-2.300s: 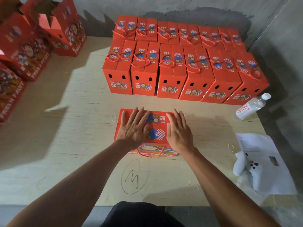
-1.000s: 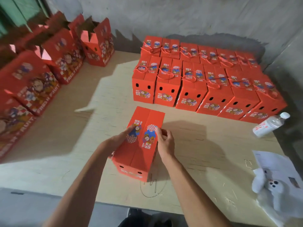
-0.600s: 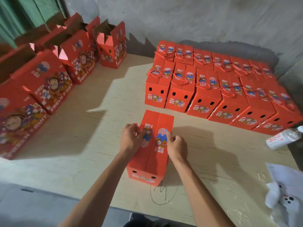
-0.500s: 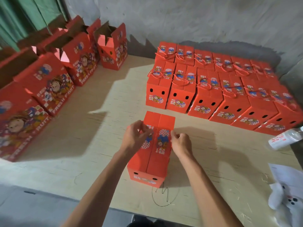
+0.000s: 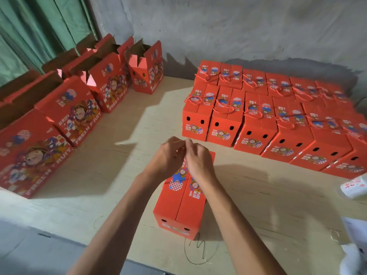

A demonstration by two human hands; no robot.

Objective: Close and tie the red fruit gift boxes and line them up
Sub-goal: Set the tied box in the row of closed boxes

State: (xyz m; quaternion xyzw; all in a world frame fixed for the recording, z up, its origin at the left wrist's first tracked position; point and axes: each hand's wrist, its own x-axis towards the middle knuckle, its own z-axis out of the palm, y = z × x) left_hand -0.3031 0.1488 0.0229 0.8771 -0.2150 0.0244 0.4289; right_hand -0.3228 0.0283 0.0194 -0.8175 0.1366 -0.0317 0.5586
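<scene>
A closed red fruit gift box [image 5: 181,205] stands near the table's front edge, its two top flaps meeting down the middle. Both my hands are raised together over its far end. My left hand [image 5: 168,155] and my right hand [image 5: 198,162] have curled fingers that meet at the tips and pinch the box's thin red cord, which is blurred. A bit of that red cord [image 5: 166,182] loops out at the box's left edge. Two rows of closed, cord-tied boxes [image 5: 256,124] are lined up at the back right.
Several open-topped red boxes [image 5: 77,114] stand in a line along the left of the plywood table [image 5: 119,175]. A plastic bottle [image 5: 355,187] lies at the right edge, with white paper [image 5: 355,253] nearer me. Behind are a grey wall and a green curtain [image 5: 39,32].
The box was stood up and turned lengthwise toward me. My hands left its sides, rose and came together over its far end, fingertips now pinched.
</scene>
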